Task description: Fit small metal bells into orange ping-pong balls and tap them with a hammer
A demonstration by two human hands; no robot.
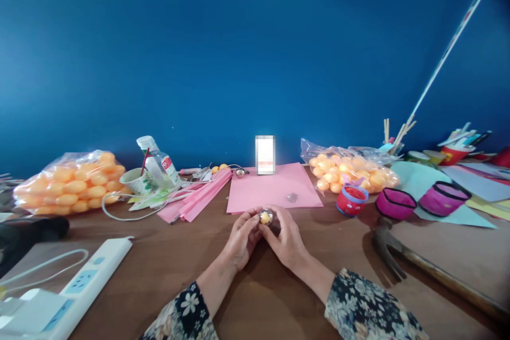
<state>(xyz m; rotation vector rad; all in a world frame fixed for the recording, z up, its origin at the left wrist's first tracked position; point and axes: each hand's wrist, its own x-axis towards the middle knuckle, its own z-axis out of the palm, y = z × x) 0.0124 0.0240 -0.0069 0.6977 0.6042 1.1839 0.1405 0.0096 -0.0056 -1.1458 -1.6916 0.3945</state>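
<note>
Between the fingertips of both hands is a small round ball (265, 217), yellow-orange in the middle with shiny silver around it. My left hand (244, 238) pinches it from the left, thumb and fingers closed on its side. From the right, my right hand (287, 239) grips the same ball with its thumb below and fingers behind. Just beyond the hands lies a pink paper sheet (266, 188), with a small crumpled silvery piece (292, 197) on it. A shiny silver ball (239, 172) sits by the sheet's far left corner.
Bags of orange balls stand at left (71, 183) and right (346, 170). Folded pink paper strips (209, 194) and a plastic bottle (163, 164) are left of the sheet. A claw hammer (434, 268) and a red cup (352, 201) lie right; a white power strip (91, 276) is near left.
</note>
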